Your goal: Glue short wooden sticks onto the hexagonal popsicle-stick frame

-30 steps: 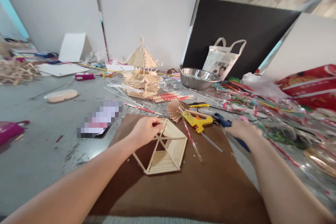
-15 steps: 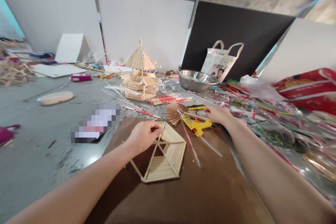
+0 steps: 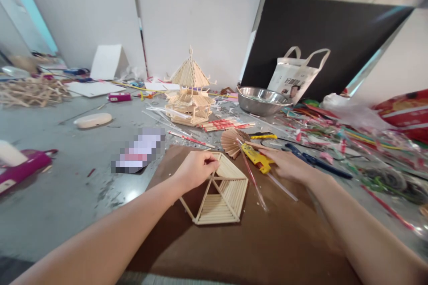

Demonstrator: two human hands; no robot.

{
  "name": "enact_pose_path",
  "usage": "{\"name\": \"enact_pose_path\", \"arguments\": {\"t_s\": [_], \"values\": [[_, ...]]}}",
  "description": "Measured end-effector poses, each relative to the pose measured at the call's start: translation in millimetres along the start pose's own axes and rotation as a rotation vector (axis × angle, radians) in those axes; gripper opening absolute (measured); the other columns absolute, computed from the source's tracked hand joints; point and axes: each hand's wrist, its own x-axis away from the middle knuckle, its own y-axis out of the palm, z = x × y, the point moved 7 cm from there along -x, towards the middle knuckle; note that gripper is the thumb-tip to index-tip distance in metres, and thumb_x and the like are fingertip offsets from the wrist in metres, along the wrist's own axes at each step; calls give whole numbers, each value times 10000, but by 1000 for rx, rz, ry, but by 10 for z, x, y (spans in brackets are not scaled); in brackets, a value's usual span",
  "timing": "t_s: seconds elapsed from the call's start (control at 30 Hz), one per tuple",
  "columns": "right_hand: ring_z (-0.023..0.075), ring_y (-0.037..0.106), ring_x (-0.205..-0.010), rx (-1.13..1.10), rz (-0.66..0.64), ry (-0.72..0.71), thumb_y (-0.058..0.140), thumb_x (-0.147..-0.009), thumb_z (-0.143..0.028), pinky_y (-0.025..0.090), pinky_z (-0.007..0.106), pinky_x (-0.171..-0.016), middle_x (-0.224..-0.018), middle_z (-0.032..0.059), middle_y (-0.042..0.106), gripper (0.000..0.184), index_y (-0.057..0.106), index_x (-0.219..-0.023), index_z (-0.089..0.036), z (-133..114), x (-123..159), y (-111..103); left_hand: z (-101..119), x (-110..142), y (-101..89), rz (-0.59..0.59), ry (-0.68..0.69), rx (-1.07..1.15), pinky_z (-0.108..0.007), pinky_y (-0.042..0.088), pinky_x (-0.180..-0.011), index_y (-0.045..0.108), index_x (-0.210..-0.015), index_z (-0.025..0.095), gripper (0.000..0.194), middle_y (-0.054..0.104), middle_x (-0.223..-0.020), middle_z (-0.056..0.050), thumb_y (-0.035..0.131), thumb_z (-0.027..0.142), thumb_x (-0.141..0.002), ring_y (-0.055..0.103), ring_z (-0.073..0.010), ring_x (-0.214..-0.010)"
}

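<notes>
A hexagonal frame of thin wooden sticks (image 3: pixel 230 191) lies on a brown sheet (image 3: pixel 267 240); some of its wedges are filled with rows of sticks, others are bare. My left hand (image 3: pixel 197 170) is closed at the frame's upper part, its thumb and fingers pinched by a spoke. Its fingers hide what lies directly under them. My right hand (image 3: pixel 290 167) reaches over the handle end of a yellow glue gun (image 3: pixel 256 158), fingers stretched out and apart. A clear glue stick (image 3: pixel 284 188) sticks out of the gun's rear. Beyond my right hand lie dark-handled scissors (image 3: pixel 317 162).
A stick-built pagoda (image 3: pixel 190 93) stands behind the sheet, beside red-marked sticks (image 3: pixel 225 124). Near it are a pleated brown fan (image 3: pixel 232 142), a yellow cutter (image 3: pixel 264 136), a metal basin (image 3: pixel 262 101) and a phone (image 3: pixel 140 150). Plastic scraps (image 3: pixel 334 129) litter the right.
My right hand has moved from beside the cutter and scissors back to the glue gun, uncovering the scissors. My left hand stays at the frame. The view has turned slightly left.
</notes>
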Motion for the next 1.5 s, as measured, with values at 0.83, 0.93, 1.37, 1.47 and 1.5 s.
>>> {"name": "enact_pose_path", "arguments": {"t_s": [0.83, 0.93, 1.37, 1.47, 1.5], "values": [[296, 563, -716, 119, 328, 587, 444, -668, -387, 378, 351, -524, -866, 108, 599, 368, 459, -1004, -236, 404, 448, -377, 239, 66, -11, 75, 232, -195, -252, 378, -734, 578, -703, 179, 150, 611, -799, -28, 460, 263, -742, 528, -151, -789], [299, 564, -698, 96, 374, 573, 431, -671, -379, 373, 351, -518, -857, 104, 602, 359, 468, -996, -231, 427, 473, -391, 266, 76, -4, 73, 277, -135, -268, 367, -791, 568, -694, 175, 127, 606, -879, -40, 474, 247, -738, 528, -152, -847], [162, 548, -631, -357, 597, 187, 481, -645, -272, 414, 260, -594, -779, 15, 589, 292, 449, -930, -221, -98, 470, -510, 430, 139, 256, -255, -73, 1074, -311, 440, -762, 491, -656, 120, 186, 446, -1158, -94, 573, 284, -689, 579, -120, -771], [185, 552, -717, -380, 653, 147, 495, -660, -311, 431, 295, -666, -798, 29, 578, 243, 474, -886, -227, -134, 497, -577, 378, 117, 268, -237, -123, 1048, -243, 434, -690, 529, -619, 107, 202, 547, -956, -59, 620, 286, -642, 547, -67, -665], [198, 550, -776, -388, 674, 129, 498, -663, -327, 431, 311, -702, -827, 37, 575, 221, 487, -861, -232, -130, 512, -595, 328, 110, 253, -216, -161, 1006, -212, 423, -618, 543, -621, 107, 205, 568, -823, -33, 628, 294, -630, 516, -46, -593]]}}
